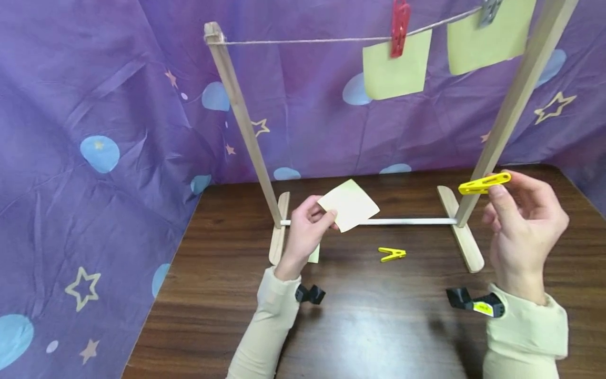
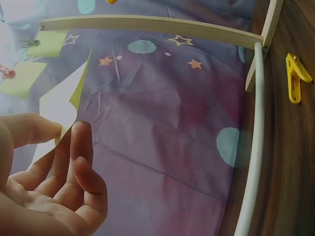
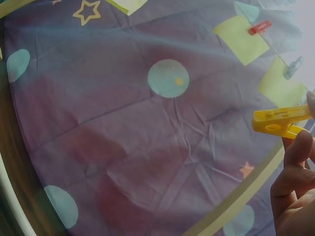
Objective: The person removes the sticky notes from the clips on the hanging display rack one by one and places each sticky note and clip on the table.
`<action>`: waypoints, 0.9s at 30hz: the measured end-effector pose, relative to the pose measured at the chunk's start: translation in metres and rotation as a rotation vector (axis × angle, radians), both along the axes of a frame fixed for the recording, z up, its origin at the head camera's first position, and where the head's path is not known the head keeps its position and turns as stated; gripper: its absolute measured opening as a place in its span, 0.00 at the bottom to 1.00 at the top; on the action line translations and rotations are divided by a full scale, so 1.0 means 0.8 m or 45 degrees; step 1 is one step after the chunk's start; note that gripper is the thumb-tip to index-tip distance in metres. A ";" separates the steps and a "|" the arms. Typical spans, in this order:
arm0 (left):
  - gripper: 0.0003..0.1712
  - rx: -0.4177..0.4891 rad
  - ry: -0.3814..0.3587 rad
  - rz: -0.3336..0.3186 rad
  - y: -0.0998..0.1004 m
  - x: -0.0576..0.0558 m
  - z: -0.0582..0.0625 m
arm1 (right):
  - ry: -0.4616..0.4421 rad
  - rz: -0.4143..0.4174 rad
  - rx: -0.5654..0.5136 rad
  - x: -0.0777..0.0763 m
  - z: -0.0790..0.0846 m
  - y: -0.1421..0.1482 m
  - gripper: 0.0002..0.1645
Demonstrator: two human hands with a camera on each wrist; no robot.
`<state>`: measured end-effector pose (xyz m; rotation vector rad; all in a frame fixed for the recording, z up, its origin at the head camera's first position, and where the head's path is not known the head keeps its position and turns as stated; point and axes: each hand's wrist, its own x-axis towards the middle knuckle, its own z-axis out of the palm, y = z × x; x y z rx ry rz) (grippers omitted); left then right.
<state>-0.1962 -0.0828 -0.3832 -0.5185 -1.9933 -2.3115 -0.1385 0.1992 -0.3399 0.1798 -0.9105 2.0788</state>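
Between thumb and fingers my left hand [image 1: 306, 229] pinches a pale yellow sticky note [image 1: 351, 204], held above the table in front of the white crossbar. My right hand [image 1: 527, 226] grips a yellow clothespin [image 1: 484, 183] near the right post; in the right wrist view its closed tip points left. A second yellow clothespin [image 1: 392, 254] lies on the table between the hands. On the string [image 1: 303, 40] hang two more notes: one note [image 1: 397, 71] under a red clothespin [image 1: 400, 29], another note [image 1: 490, 39] under a grey clothespin [image 1: 490, 11].
Two wooden posts, left [image 1: 243, 116] and right [image 1: 518, 113], stand on flat feet joined by a white crossbar [image 1: 407, 221]. Another pale note [image 1: 314, 255] lies partly hidden behind the left wrist. A purple curtain [image 1: 142, 105] hangs behind the brown table [image 1: 213, 295].
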 end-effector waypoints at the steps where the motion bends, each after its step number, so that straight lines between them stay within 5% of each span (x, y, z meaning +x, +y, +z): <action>1: 0.16 -0.013 -0.002 0.001 0.001 -0.001 -0.002 | -0.007 -0.007 -0.006 0.000 0.000 0.001 0.19; 14: 0.17 -0.243 -0.032 0.017 0.002 -0.003 -0.028 | -0.050 -0.113 0.005 -0.001 -0.002 0.016 0.22; 27: 0.23 -0.664 0.127 0.028 0.002 -0.010 -0.048 | -0.128 -0.209 -0.013 0.003 -0.010 0.041 0.23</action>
